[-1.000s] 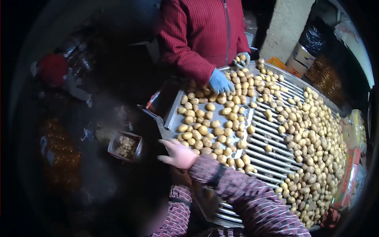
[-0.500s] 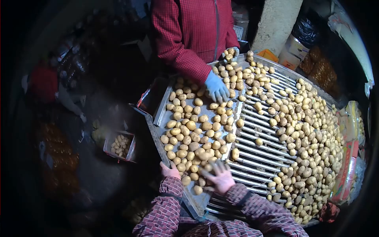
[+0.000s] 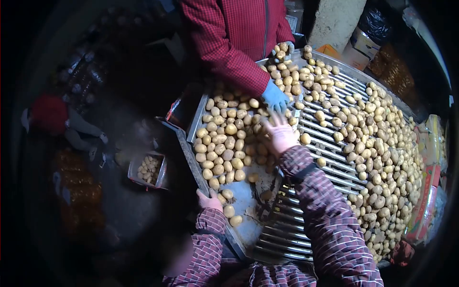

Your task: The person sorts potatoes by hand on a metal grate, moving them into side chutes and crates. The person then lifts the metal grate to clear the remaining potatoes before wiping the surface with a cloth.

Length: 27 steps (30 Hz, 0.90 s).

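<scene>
Potatoes (image 3: 229, 142) crowd the metal sorting table (image 3: 244, 191), lying ahead of the left hand (image 3: 210, 201) and massed under and to the left of the right hand (image 3: 280, 137), with a bigger heap (image 3: 387, 167) off to the right past the bare slats (image 3: 287, 229). Fingers spread and blurred, the right hand reaches over the potatoes, just beside a co-worker's blue-gloved hand (image 3: 276, 97), and whether it touches any I can't tell. Down at the table's left rim (image 3: 191, 160), the left hand rests against the edge, its grip unclear.
</scene>
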### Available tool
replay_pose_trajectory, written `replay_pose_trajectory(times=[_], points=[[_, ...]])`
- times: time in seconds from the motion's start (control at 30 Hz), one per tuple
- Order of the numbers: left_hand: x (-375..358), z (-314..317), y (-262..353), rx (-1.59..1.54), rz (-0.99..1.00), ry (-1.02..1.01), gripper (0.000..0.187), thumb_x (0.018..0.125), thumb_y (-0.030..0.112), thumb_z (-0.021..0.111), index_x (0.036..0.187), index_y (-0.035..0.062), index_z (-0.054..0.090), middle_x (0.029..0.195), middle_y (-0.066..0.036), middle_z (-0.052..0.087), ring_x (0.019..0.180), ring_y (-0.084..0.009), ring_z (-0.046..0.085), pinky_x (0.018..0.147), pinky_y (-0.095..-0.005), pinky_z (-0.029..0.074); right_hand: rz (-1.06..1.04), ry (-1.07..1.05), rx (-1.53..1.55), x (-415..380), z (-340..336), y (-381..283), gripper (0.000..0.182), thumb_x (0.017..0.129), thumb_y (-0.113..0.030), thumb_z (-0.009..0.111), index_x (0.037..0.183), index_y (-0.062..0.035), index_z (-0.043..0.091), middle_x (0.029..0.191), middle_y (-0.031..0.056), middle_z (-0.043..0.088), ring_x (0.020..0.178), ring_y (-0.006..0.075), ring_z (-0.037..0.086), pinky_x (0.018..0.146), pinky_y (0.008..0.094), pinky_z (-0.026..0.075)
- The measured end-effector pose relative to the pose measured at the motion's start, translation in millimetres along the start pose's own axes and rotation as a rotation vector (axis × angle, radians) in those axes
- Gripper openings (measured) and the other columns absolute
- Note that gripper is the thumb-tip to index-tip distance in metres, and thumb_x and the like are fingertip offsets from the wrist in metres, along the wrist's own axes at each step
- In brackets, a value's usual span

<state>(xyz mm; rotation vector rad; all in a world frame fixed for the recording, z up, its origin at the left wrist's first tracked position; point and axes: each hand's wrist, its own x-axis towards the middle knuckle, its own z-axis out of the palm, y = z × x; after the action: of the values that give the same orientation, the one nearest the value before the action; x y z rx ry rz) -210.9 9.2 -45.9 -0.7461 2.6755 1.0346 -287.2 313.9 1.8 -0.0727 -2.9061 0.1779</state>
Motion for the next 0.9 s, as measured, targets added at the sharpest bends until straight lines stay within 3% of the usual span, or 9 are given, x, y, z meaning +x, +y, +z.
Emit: replay_pose_trajectory(times=[0.2, 0.23, 0.33, 0.4, 0.5, 0.53, 0.6, 0.73, 0.9], points=[[10.3, 10.0, -15.1, -0.006, 0.043, 0.033, 0.068, 0.089, 0.031, 0.06, 0.139, -0.0058, 0.034, 0.13, -0.03, 0.05, 0.119, -0.0408, 0.051, 0.1, -0.045, 0.041, 0.392, 0.145, 0.078, -129.9, 12.2, 47.2, 0.074, 0.075, -0.038, 0.072, 0.134, -0.0032, 0.043, 0.136, 0.0222, 0.043, 0.125, 0.0394, 0.042, 0.103, 0.0505, 0.035], [10.5, 9.6, -15.4, 0.005, 0.048, 0.037, 0.068, 0.089, 0.032, 0.06, 0.139, -0.0053, 0.033, 0.131, -0.029, 0.049, 0.119, -0.0406, 0.05, 0.101, -0.045, 0.041, 0.281, -0.084, 0.275, -135.0, -6.3, 27.5, 0.08, 0.074, -0.035, 0.074, 0.137, -0.001, 0.039, 0.14, 0.0248, 0.038, 0.128, 0.0415, 0.038, 0.105, 0.0518, 0.033], [10.5, 6.1, -12.1, 0.01, 0.025, 0.016, 0.068, 0.09, 0.033, 0.06, 0.14, -0.0043, 0.033, 0.133, -0.029, 0.048, 0.121, -0.04, 0.049, 0.102, -0.0448, 0.04, -0.002, -0.103, 0.414, -153.9, -40.3, -36.4, 0.07, 0.07, -0.025, 0.074, 0.133, -0.0115, 0.046, 0.142, 0.0223, 0.035, 0.129, 0.0427, 0.037, 0.107, 0.0494, 0.035], [10.8, 7.0, -11.1, -0.007, 0.016, 0.007, 0.067, 0.091, 0.032, 0.059, 0.141, -0.0038, 0.032, 0.134, -0.028, 0.047, 0.122, -0.0396, 0.049, 0.102, -0.0446, 0.04, -0.078, -0.118, 0.434, -168.3, -66.5, -71.7, 0.054, 0.069, -0.02, 0.072, 0.119, -0.0097, 0.053, 0.12, 0.0177, 0.052, 0.107, 0.0359, 0.053, 0.092, 0.0456, 0.045], [11.3, 6.4, -11.3, -0.044, 0.023, -0.01, 0.065, 0.092, 0.03, 0.058, 0.141, -0.004, 0.031, 0.136, -0.028, 0.045, 0.124, -0.0386, 0.048, 0.103, -0.0437, 0.04, -0.344, -0.768, 0.613, -200.3, -54.9, -127.8, 0.036, 0.073, -0.02, 0.067, 0.107, -0.0099, 0.061, 0.103, 0.0119, 0.058, 0.094, 0.0303, 0.06, 0.084, 0.041, 0.049], [8.4, 3.1, -7.7, -0.05, 0.033, -0.028, 0.065, 0.092, 0.029, 0.058, 0.141, -0.0042, 0.031, 0.136, -0.029, 0.045, 0.124, -0.0387, 0.048, 0.103, -0.0436, 0.039, -0.393, -0.701, 0.686, -222.1, -38.7, -141.4, 0.033, 0.076, -0.021, 0.065, 0.106, -0.0097, 0.061, 0.1, 0.0117, 0.058, 0.095, 0.0293, 0.061, 0.083, 0.0401, 0.05], [4.0, -2.8, -1.6, -0.07, 0.046, -0.055, 0.066, 0.092, 0.028, 0.057, 0.142, -0.0048, 0.03, 0.136, -0.029, 0.044, 0.124, -0.0387, 0.047, 0.104, -0.0434, 0.039, -0.446, -0.608, 0.57, -239.1, 18.5, -159.0, 0.049, 0.076, -0.02, 0.065, 0.123, -0.0122, 0.056, 0.12, 0.0119, 0.055, 0.106, 0.0295, 0.057, 0.092, 0.0423, 0.046], [8.9, 4.0, -6.5, -0.057, 0.013, -0.041, 0.066, 0.092, 0.028, 0.057, 0.142, -0.0051, 0.029, 0.136, -0.03, 0.043, 0.126, -0.0395, 0.046, 0.105, -0.044, 0.038, -0.35, -0.241, 0.638, -202.8, -26.6, -153.6, 0.076, 0.071, -0.021, 0.07, 0.14, -0.0114, 0.04, 0.138, 0.0116, 0.045, 0.125, 0.0326, 0.044, 0.105, 0.0439, 0.034], [19.1, 15.2, -20.1, -0.074, 0.039, -0.027, 0.068, 0.092, 0.031, 0.057, 0.142, -0.0045, 0.029, 0.139, -0.03, 0.04, 0.128, -0.0408, 0.042, 0.107, -0.0454, 0.036, -0.546, -0.394, 0.208, -224.8, 12.2, -136.9, 0.062, 0.08, -0.021, 0.058, 0.138, -0.0121, 0.041, 0.144, 0.0124, 0.038, 0.136, 0.0304, 0.032, 0.111, 0.0478, 0.028]])
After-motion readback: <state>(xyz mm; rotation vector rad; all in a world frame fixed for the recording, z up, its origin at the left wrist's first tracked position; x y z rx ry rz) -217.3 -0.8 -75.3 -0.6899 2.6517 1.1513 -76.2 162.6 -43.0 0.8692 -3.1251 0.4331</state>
